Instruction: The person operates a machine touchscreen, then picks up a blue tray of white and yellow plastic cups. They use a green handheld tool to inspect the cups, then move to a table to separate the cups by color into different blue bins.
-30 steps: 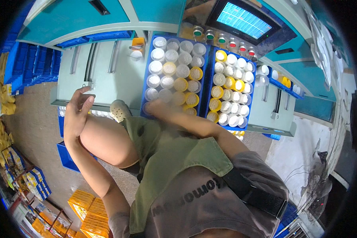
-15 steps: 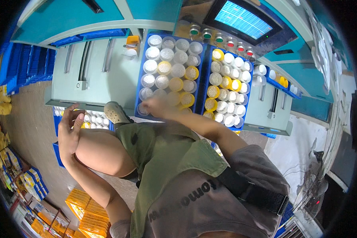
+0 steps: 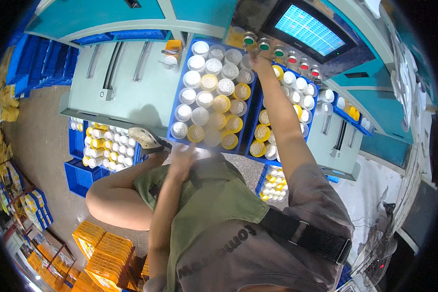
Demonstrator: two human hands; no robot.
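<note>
A blue crate (image 3: 244,130) of round cups filled with white granules stands on the pale green machine table. Some cups are clear or white, others yellow. My right hand (image 3: 261,59) reaches across to this crate's far right corner, beside a clear cup (image 3: 246,61) and just below the push buttons (image 3: 279,51). Its fingers are bent, and whether they grip the cup is unclear. My left hand (image 3: 182,158) is at the crate's near edge, below a yellow cup (image 3: 195,133), its fingers blurred. A second blue crate (image 3: 317,93) of cups sits to the right, partly covered by my right forearm.
A lit screen (image 3: 315,30) is set in the panel at the far right. An orange container (image 3: 173,46) and a small white cup (image 3: 169,62) are behind the left crate. More cup-filled crates stand below the table. Orange baskets (image 3: 109,260) are stacked on the floor at lower left.
My right hand has moved from the crate's near left corner to its far right corner. My left hand has come from beside my knee to the crate's near edge.
</note>
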